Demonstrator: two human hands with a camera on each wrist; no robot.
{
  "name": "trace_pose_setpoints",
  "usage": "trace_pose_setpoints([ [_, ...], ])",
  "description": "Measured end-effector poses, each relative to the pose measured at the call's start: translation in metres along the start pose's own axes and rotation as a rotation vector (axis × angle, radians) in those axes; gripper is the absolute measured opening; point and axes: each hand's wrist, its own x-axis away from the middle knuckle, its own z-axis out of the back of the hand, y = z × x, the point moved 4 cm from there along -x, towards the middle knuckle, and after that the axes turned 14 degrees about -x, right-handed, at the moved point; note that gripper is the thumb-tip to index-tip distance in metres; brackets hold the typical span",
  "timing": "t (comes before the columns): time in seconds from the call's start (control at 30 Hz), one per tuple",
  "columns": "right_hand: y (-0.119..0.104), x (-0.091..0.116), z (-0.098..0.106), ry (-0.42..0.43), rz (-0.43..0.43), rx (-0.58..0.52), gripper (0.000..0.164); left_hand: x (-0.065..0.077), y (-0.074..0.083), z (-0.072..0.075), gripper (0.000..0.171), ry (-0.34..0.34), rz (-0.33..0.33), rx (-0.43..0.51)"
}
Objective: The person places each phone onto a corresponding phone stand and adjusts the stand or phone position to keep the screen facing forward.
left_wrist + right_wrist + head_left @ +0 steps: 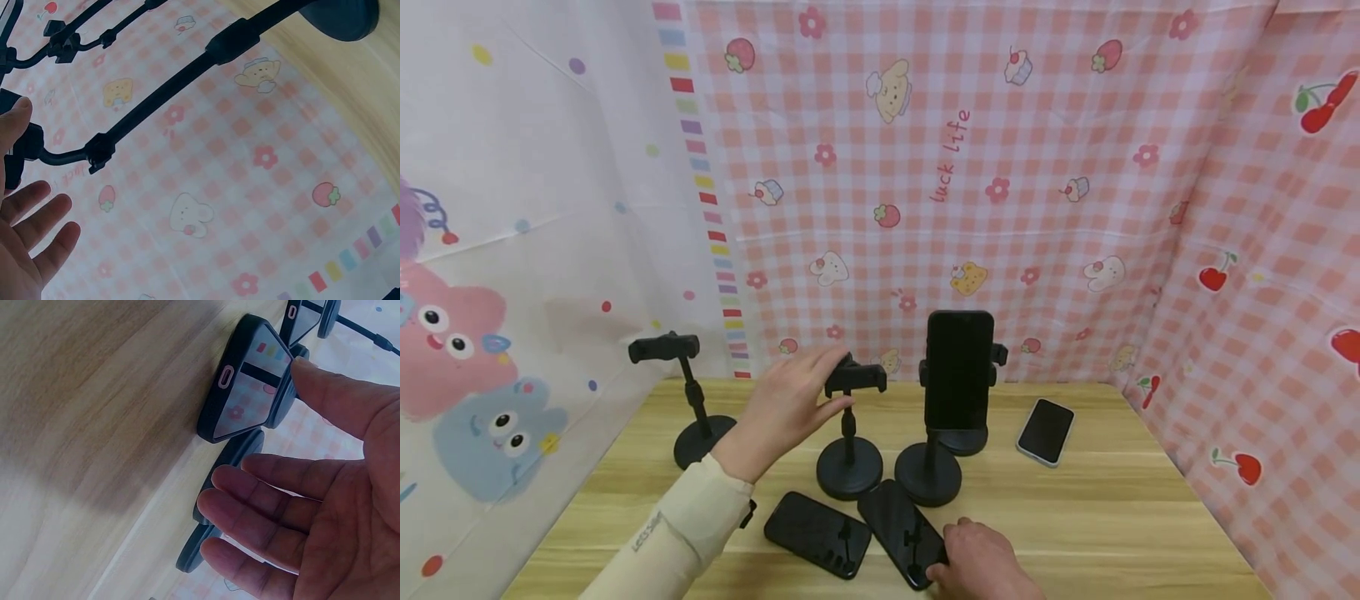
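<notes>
One of four phones is mounted. Left stand [695, 393]: unfilled. Left hand [793, 398], fingers loosely spread: at unfilled center stand [848, 427]; contact unclear. Left black phone [812, 533], center black phone [897, 527]: flat, unmounted. Front-right stand [928, 482]: carries upright phone [958, 367]. Right hand [981, 560], fingers parted: at center black phone's edge; contact unclear. White-edged phone [1046, 432]: flat, unmounted.

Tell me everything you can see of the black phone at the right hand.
The phone is black with rounded corners, its glossy screen showing reflections. Its thick dark rim looks like a plastic or rubber case; an oval, pale-edged opening shows in one end. It lies face up, slanted, on the wooden table, far end near two round stand bases. The right hand is at its near right edge; firm contact cannot be told.
</notes>
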Motion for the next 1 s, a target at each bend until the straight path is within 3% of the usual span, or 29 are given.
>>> trace_pose_setpoints([
  [0.53, -0.001, 0.0, 0.0, -0.012, -0.024, -0.01, 0.036, -0.009, 0.005, 0.004, 0.051, -0.004, -0.083, -0.085],
  [1.0, -0.001, 0.0, 0.0, -0.032, -0.043, -0.028, 0.036, -0.011, 0.006, 0.005, 0.043, 0.007, -0.081, -0.032],
])
